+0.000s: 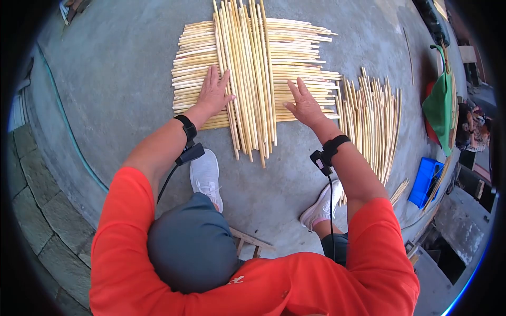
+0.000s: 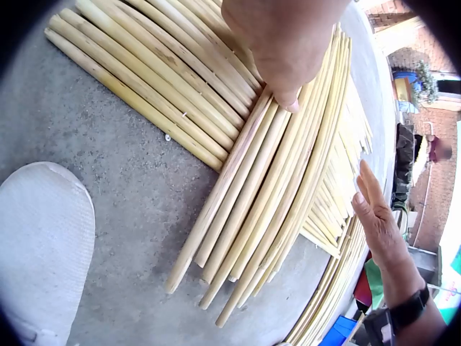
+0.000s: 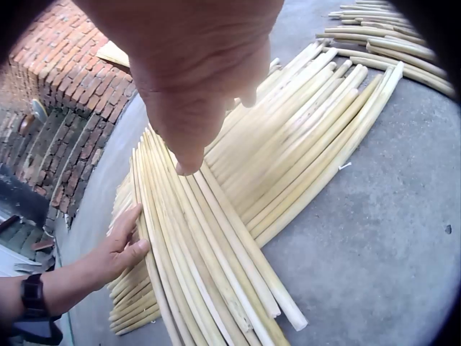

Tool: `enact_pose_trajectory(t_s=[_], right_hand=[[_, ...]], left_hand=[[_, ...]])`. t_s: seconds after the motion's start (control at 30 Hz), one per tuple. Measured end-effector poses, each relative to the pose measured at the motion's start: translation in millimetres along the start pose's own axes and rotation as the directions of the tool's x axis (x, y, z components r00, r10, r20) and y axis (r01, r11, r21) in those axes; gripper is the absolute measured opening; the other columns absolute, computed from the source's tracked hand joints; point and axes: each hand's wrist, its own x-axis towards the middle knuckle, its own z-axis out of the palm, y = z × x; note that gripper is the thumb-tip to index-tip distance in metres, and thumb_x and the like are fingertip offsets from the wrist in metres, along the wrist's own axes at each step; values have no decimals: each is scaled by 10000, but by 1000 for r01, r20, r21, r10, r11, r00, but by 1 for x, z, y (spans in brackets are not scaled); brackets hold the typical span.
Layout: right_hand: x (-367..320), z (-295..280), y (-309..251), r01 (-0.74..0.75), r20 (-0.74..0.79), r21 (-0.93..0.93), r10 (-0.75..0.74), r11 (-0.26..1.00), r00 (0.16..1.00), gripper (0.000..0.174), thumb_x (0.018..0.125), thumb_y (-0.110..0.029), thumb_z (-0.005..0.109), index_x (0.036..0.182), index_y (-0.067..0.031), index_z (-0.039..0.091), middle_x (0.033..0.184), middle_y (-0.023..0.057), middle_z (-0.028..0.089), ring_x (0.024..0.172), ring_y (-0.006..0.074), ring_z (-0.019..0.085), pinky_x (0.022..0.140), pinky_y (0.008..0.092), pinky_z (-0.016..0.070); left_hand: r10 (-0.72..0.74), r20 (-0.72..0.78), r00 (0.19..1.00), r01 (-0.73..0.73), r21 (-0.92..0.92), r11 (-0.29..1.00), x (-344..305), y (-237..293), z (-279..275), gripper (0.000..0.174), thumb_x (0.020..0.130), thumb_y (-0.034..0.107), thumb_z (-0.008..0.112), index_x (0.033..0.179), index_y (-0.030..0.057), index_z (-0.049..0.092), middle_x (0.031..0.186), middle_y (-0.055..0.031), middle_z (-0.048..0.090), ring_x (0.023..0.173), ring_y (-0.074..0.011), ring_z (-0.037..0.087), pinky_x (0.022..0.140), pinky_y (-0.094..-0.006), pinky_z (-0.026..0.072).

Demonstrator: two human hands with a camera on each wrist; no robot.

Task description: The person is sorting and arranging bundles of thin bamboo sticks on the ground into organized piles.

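A layer of pale peeled sticks [image 1: 195, 84] lies crosswise on the concrete floor. Across it runs a bundle of lengthwise sticks [image 1: 245, 89], their near ends sticking out past the layer. My left hand [image 1: 212, 96] rests at the bundle's left edge, fingers extended and thumb against the outer stick. In the left wrist view, the thumb tip meets the lengthwise sticks [image 2: 252, 194]. To the bundle's right, my right hand [image 1: 305, 107] is over the crosswise sticks with its fingers extended and nothing in its grasp. The right wrist view shows the left hand [image 3: 115, 252] alongside the bundle.
Another row of sticks [image 1: 371, 121] lies on the floor at the right. Beyond it are a blue crate [image 1: 426, 181] and a green cloth [image 1: 440, 108]. White shoes [image 1: 205, 176] stand near the stick ends. A green hose [image 1: 63, 113] curves along the left.
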Motion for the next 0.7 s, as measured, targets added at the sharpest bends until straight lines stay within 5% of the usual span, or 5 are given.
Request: enact_pose_trajectory(t_s=[0.4, 0.7], right_hand=[[26, 62, -50, -26, -142, -52, 19, 998, 990, 700, 815, -425, 524, 1364, -81, 258, 1402, 271, 132, 1296, 415, 164, 1043, 464, 190], [39, 68, -63, 48, -108, -228, -74, 973, 991, 738, 833, -506, 437, 1373, -51, 222, 1432, 184, 161, 1333, 318, 138, 1056, 480, 157]], left_hand=[[47, 242, 969, -74, 107, 991, 23, 22, -13, 843, 781, 459, 575, 1386, 52, 153, 1440, -213, 28, 1344, -328, 13, 1085, -436, 92], [155, 220, 963, -194, 172, 966, 18, 20, -5, 823, 780, 432, 581, 1375, 31, 177, 1439, -210, 73, 1345, -321, 45, 1078, -447, 112]])
